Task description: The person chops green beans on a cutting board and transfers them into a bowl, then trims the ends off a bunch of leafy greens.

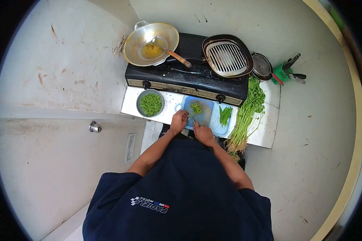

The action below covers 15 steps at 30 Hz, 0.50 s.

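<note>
A blue cutting board lies on a white tiled counter in front of a stove. My left hand rests at the board's left edge, pinching thin green stalks. My right hand is at the board's near edge, closed on a small knife whose blade points towards the left hand. A small heap of chopped greens sits at the far side of the board. Several cut green stalks lie on its right part. A metal bowl left of the board holds more chopped greens.
A black two-burner stove carries a wok with a spatula and a ridged grill pan. A long bunch of leafy greens lies right of the board. A lid and a green utensil basket stand at the back right.
</note>
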{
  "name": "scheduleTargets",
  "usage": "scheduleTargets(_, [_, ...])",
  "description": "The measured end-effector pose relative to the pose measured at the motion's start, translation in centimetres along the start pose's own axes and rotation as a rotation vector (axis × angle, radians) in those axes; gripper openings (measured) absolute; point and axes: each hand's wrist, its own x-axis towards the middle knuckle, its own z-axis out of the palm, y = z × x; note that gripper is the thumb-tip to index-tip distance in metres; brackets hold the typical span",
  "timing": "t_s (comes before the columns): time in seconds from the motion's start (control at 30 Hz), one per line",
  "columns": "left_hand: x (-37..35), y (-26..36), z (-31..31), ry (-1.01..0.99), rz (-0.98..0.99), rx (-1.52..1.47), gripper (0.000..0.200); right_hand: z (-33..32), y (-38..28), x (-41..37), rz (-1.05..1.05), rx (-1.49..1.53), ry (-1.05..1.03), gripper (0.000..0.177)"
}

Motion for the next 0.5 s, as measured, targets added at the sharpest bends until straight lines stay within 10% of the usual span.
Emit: scheduleTargets(0.5, [-0.9,-0.1,0.1,0.016,-0.027,-0.002,0.012,-0.5,0.7,-1.4,0.042,0.040,0.022,0.030])
